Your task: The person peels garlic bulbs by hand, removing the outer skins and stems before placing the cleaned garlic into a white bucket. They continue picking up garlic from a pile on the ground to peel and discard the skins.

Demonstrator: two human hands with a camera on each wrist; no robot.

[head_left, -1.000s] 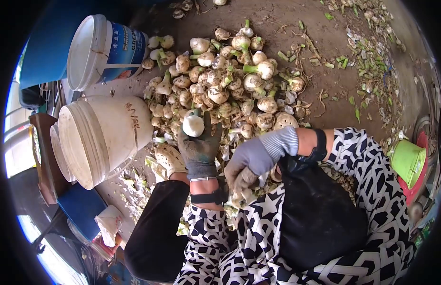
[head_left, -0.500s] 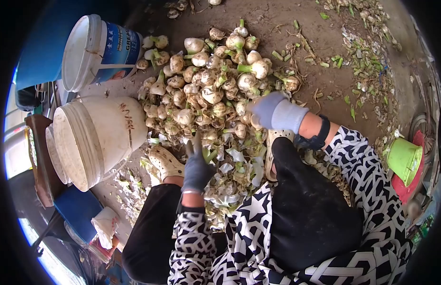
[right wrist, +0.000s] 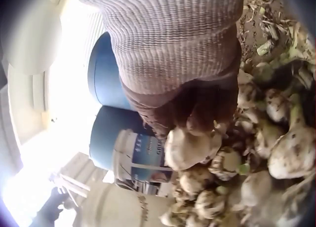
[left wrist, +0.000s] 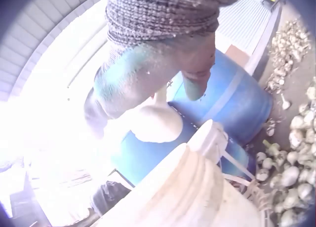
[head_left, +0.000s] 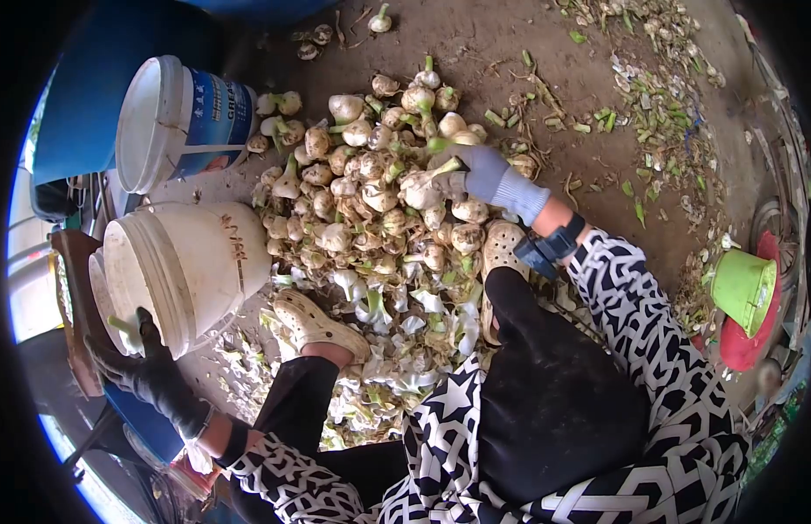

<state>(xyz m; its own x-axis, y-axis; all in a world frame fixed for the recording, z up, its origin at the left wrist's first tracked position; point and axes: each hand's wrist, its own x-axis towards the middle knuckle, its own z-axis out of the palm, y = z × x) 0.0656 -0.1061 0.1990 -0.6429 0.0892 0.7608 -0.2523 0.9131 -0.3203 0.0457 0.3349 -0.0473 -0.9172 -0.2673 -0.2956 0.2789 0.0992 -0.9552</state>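
My gloved left hand (head_left: 157, 375) is at the mouth of the large white bucket (head_left: 226, 249), fingers and thumb spread apart. A peeled white garlic bulb (left wrist: 157, 123) is just below that hand in the left wrist view; in the head view only its green stem (head_left: 122, 327) shows between the fingers. The gloved right hand (head_left: 484, 172) reaches into the garlic pile (head_left: 353, 183) and grips a soil-stained garlic bulb (head_left: 419, 189). In the right wrist view, curled fingers meet the top of this bulb (right wrist: 186, 149).
A smaller blue-labelled bucket (head_left: 152, 122) stands beyond the white one. Peeled skins (head_left: 405, 332) litter the ground between two clogs (head_left: 314, 323). At right a green tub (head_left: 742, 293) sits by a red one; cut stems (head_left: 641, 131) lie scattered farther off.
My left hand, earlier holding the peeled garlic bulb over the pile, has swung left to the white bucket. My right hand has gone from the lap to the pile and taken a bulb.
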